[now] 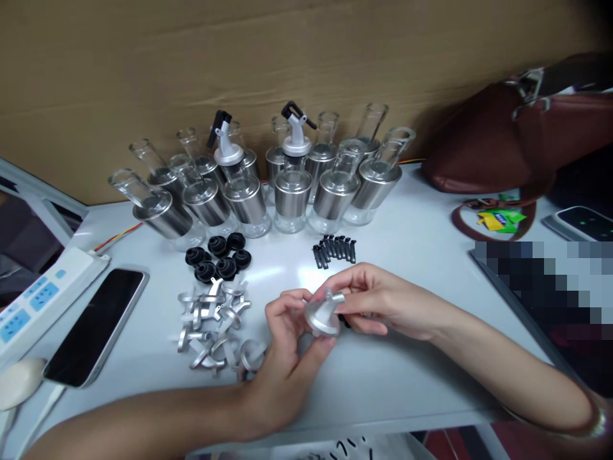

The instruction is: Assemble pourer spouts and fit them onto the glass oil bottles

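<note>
Between my hands is a silver spout cap (323,316), tilted, its short nozzle pointing right. My left hand (290,345) grips its rim with thumb and fingers. My right hand (378,300) is closed beside the nozzle, with a small black part (345,321) partly hidden under its fingers. Left of my hands lies a pile of silver spout caps (211,310). Behind that pile sit several black stoppers (225,267). A group of small black levers (341,248) lies just beyond my right hand.
Glass bottles with steel sleeves (292,195) stand in rows at the back; two carry silver spouts with black levers. A phone (96,326) and a power strip (43,300) lie at the left. A brown bag (483,140) and a green-yellow packet (502,220) are at the right.
</note>
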Demonstrator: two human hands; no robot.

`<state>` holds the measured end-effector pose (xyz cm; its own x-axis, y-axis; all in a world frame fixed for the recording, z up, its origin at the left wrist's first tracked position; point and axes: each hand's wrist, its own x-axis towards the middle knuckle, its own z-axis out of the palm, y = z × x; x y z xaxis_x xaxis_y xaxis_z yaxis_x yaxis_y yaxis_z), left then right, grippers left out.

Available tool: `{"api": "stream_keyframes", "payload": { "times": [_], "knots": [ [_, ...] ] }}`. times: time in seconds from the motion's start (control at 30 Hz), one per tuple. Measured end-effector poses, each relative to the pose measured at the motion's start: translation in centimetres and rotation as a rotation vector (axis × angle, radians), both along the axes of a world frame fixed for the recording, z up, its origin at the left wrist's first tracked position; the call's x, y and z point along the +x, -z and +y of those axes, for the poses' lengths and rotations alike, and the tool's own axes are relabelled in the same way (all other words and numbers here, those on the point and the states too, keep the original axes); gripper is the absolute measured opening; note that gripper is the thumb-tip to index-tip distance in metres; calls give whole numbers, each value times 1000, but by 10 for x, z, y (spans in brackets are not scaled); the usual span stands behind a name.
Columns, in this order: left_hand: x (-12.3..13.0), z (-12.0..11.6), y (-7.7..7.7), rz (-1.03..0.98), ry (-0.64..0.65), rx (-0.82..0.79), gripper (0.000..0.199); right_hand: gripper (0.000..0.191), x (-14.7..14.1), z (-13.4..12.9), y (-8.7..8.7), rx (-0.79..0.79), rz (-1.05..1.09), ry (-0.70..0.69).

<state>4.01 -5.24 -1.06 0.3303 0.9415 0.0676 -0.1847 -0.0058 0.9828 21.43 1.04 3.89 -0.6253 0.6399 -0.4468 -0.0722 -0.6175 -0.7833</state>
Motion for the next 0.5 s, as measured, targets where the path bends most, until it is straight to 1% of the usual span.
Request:
{"api": "stream_keyframes", "payload": {
  "times": [0.1,0.17,0.27,0.37,0.43,0.5],
  "knots": [
    [0,2,-2,-1,53,-45,37,16,-1,1,1,30,-28,-16],
    [0,4,-4,-10,80,-96,32,20,-2,1,2,85,-75,-18],
    [1,7,-8,-27,90,-216,19,23,-4,0,3,199,-158,-47],
    [1,8,-11,-40,90,-269,22,23,-3,-1,2,318,-257,-72],
    [1,9,-12,-42,90,-270,22,22,3,0,-1,472,-402,-34],
    [1,8,-11,-39,83,-276,22,19,12,3,-5,701,-590,-8]
  ]
}}
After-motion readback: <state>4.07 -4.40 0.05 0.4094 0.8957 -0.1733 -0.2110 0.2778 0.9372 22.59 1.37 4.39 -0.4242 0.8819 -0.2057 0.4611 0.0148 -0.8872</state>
